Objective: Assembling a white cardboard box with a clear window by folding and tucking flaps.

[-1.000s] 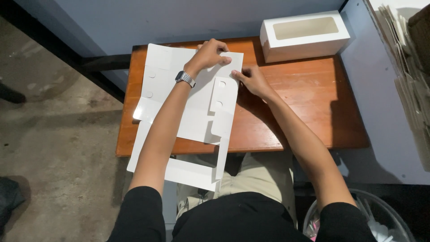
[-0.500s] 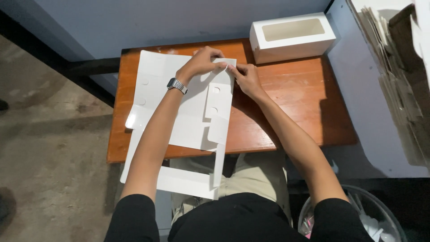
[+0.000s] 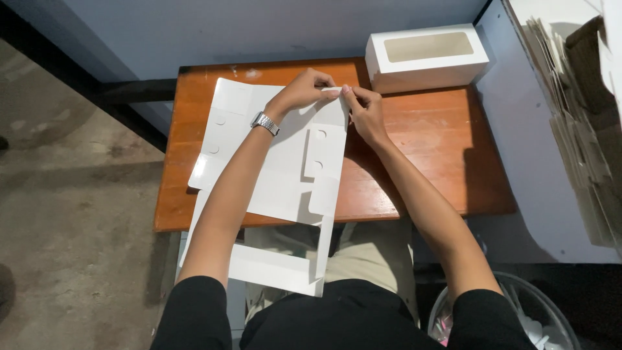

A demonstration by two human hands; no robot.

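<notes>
A flat white cardboard box blank [image 3: 285, 168] lies across a small orange-brown wooden table [image 3: 421, 149] and hangs over its near edge onto my lap. My left hand [image 3: 304, 91], with a metal wristwatch on the wrist, pinches the blank's far right flap. My right hand [image 3: 364, 110] grips the same flap edge from the right, fingertips almost touching the left hand's. The flap is bent up a little between both hands.
A finished white box with a clear window lid [image 3: 424, 57] stands at the table's far right corner. A stack of flat cardboard blanks [image 3: 576, 129] lies on a surface to the right. A round bin [image 3: 505, 317] sits by my right knee. Bare concrete floor is at left.
Both hands have come closer together at the far flap and now pinch its edge. The view has shifted slightly; the blank stays on the table.
</notes>
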